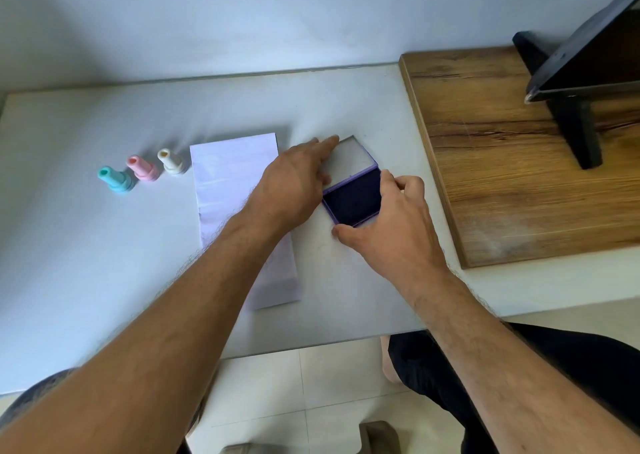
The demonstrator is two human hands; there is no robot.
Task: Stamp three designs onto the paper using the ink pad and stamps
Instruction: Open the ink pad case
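Now | left hand (294, 180) flat, fingers straight on lid (349, 154) | right hand (391, 221) grip pinching ink pad (351, 199) edges

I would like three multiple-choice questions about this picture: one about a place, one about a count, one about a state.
1. Where do the stamps stand?
A. left of the paper
B. on the wooden board
C. inside the ink pad

2. How many stamps are there?
A. two
B. three
C. five

3. The ink pad's lid is:
A. closed
B. open
C. missing

Answers: 1 A, the teal stamp, pink stamp and cream stamp stand left of the paper. 2 B, three show. 3 B, the ink pad has its lid folded back.
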